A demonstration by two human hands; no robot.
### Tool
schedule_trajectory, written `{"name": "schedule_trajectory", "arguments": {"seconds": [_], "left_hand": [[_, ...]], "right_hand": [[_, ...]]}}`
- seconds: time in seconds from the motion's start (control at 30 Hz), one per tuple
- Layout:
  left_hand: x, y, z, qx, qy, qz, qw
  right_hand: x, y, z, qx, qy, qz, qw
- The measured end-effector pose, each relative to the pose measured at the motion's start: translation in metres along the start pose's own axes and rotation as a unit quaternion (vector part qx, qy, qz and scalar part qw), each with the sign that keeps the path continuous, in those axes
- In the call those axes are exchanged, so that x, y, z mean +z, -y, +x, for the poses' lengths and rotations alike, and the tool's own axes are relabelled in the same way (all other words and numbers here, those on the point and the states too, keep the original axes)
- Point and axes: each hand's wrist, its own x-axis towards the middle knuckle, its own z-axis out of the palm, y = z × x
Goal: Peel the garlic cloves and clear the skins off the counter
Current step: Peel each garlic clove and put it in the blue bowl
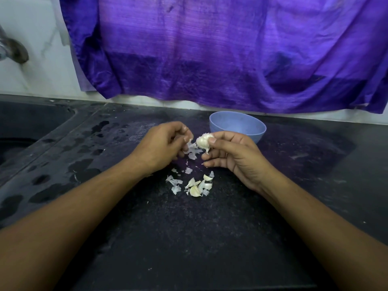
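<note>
The right hand [231,158] gripped a part-stripped garlic bulb [202,141] between thumb and curled fingers, held above the counter [189,238] just in front of the blue bowl [252,131]. The left hand [162,143] pinched a flake of papery skin [192,151] at the bulb's side. The hands were close together, and seemingly joined only through that skin.

The step in hand looked like stripping the outer skin and breaking cloves free. It would go best with the right hand firm but not crushing, and the left pulling the skin down and away along the bulb rather than outward, so that it came off in broad pieces, not crumbs. Turning the bulb a little after each pull would bring up a fresh edge to catch with a nail.

Loose cloves [196,189] and skin scraps [175,183] lay mixed in a small heap on the counter below the hands. Dropping new skins on that same heap would make the later sweep easier. The wet patches [84,166] to the left, toward the sink [25,131], were worth avoiding — damp skin would likely cling to the dark stone.

A purple cloth [231,49] hung behind. No brand, label or writing could be read on anything.
</note>
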Motion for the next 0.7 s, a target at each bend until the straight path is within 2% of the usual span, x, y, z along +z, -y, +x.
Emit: {"name": "schedule_trajectory", "arguments": {"seconds": [0.07, 0.23, 0.4, 0.53, 0.7], "left_hand": [[0.001, -0.003, -0.001, 0.027, 0.004, 0.000, 1.000], [0.004, -0.009, -0.005, 0.108, 0.004, 0.087, 0.990], [0.002, -0.013, -0.008, 0.149, -0.037, 0.193, 0.969], [0.003, -0.016, -0.007, 0.173, -0.033, 0.291, 0.940], [0.002, -0.019, -0.008, 0.175, -0.010, 0.313, 0.934]], "right_hand": [[0.000, -0.001, 0.001, 0.007, -0.008, -0.001, 1.000], [-0.001, -0.004, 0.002, 0.020, -0.034, 0.001, 0.999], [-0.001, -0.002, 0.000, 0.035, -0.033, -0.007, 0.999], [-0.001, -0.002, 0.000, 0.030, -0.044, -0.012, 0.999], [-0.001, -0.002, 0.001, 0.034, -0.056, -0.023, 0.998]]}}
